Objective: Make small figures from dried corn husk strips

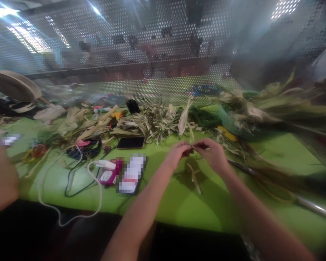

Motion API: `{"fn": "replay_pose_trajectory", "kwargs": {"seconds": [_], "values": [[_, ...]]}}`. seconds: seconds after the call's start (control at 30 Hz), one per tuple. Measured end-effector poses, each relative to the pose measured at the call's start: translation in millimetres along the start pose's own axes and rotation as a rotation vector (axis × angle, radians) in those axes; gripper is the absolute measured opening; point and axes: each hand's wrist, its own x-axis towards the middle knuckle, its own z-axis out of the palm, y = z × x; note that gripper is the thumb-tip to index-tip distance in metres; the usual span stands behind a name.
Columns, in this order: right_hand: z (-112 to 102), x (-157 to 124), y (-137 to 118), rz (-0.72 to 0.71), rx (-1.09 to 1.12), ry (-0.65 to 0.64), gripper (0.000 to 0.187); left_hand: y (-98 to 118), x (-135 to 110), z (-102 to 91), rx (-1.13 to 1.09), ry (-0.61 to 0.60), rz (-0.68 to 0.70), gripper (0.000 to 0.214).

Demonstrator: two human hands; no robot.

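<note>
Husk strip (191,135), its near end apparently pinched by left hand (178,152) and right hand (213,153), probably for finer control.

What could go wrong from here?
1. The left hand and right hand appear to pinch a thin, pale plant strip with their fingertips; it might tear or slip.
2. The white cable loops over the table's near edge; a snag could drag the magenta device.
3. The lit phone lies close beside the left forearm, so it could get bumped.
</note>
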Motion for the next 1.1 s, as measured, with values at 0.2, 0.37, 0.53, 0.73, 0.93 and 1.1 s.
{"fn": "replay_pose_trajectory", "kwargs": {"seconds": [0.2,0.37,0.53,0.73,0.93,1.1], "values": [[0,0,5,0.002,-0.054,-0.016,0.016,-2,2,0.5,0.02,0.017,0.008,0.012],[4,-2,8,0.18,0.15,0.024,0.022,-3,2,0.6,0.06,-0.007,0.068,0.013],[3,-2,1,0.169,0.171,0.03,0.02,-3,1,-0.2,0.1,-0.048,0.083,0.016],[1,-1,-5,0.044,0.042,0.018,0.018,-3,1,0.1,0.023,0.024,0.036,0.012],[2,-2,1,0.026,-0.025,0.034,0.017,-3,1,1.1,-0.032,0.034,0.035,0.012],[3,-4,-5,0.176,0.106,0.059,0.017,-5,2,0.0,0.018,0.004,0.085,0.013]]}}
